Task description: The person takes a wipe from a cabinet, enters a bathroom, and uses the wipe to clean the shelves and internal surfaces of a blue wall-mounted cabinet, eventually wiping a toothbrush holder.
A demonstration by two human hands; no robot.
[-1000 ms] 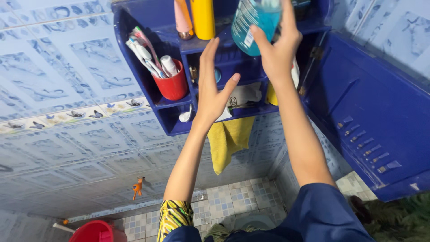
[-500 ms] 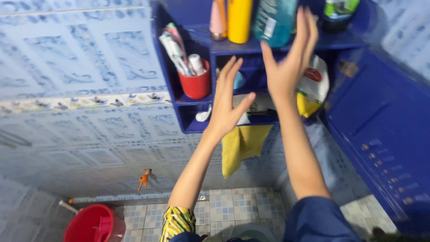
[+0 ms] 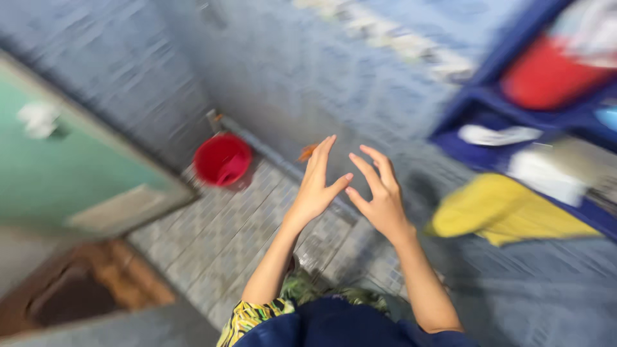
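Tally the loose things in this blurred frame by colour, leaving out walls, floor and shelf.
Red: 2, bucket on the floor, cup on the shelf
Yellow: 1, hanging cloth
White: 2, blurred items on the shelf
Total: 5

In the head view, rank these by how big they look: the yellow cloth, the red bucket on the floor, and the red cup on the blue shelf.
1. Yellow cloth, largest.
2. and 3. Red cup and red round bucket look about alike; the cup sits nearer the camera, blurred and partly cut off, so their order is unsure.
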